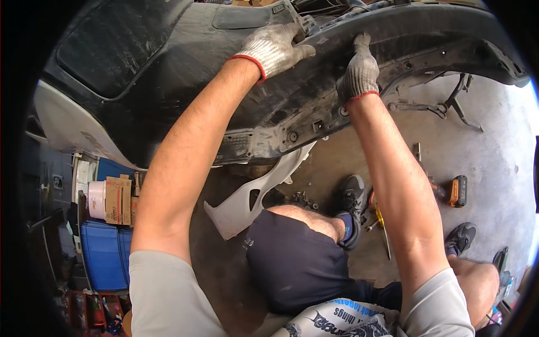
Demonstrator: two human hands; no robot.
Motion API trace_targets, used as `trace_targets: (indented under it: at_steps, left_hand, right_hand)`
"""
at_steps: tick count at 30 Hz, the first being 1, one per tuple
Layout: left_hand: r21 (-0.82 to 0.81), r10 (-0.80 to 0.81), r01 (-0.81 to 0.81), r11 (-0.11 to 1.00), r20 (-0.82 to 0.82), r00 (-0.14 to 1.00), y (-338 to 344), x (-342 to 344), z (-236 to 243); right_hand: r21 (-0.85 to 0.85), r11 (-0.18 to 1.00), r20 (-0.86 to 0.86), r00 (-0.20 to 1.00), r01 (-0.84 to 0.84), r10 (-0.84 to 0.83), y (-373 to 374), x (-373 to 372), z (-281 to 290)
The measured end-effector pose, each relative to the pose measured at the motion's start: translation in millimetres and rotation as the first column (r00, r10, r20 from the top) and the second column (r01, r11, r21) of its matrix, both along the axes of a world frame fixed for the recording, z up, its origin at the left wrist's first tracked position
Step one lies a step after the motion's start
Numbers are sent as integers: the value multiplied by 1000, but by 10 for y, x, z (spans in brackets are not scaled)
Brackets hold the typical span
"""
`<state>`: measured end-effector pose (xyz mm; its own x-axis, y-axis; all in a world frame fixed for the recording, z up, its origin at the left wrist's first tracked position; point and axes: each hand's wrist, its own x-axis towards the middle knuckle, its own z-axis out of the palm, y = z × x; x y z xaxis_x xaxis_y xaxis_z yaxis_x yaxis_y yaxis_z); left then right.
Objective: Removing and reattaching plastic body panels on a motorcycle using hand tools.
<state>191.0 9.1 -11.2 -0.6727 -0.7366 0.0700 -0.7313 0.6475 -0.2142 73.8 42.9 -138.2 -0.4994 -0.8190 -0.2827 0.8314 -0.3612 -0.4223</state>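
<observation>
A long black plastic scooter floor panel (331, 76), dusty and scuffed, curves across the top of the head view. My left hand (273, 51), in a white knit glove with a red cuff, lies at its upper edge. The thumb points right along the panel, and the fingertips go out of sight past the edge. My right hand (359, 72), in a greyer glove, grips the panel further right. Its thumb is stretched upward on the surface, while the other fingers are mostly hidden. Bolt holes and a ribbed section run along the panel's near side.
A white body panel (255, 199) lies on the floor beside small loose bolts (303, 199). Near my right foot are a yellow-handled screwdriver (384, 227) and a black-and-orange battery (458, 191). A metal stand (449, 104) lies at right; boxes (118, 199) and blue bins (104, 253) stand at left.
</observation>
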Motion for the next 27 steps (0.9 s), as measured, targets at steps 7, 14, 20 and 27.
trace_targets:
  at_steps: [7,14,20,27]
  left_hand:
    - [-220,-103,65,973,-163,981,-145,146,-426]
    - [-251,-131,42,967,-353,926,-85,28,-547]
    - [-175,-60,-2,985,-351,934,-62,41,-523]
    - [-122,3,-49,991,-353,936,37,42,-472]
  right_hand:
    - [111,990,-73,995,82,-74,-49,161,-54]
    - [380,900,-435,900,214,-31,-119,89,-50]
    - [252,946,-362,926,205,-104,-50,143,-60]
    - [468,845,-571,818,259,65,16,187,-11]
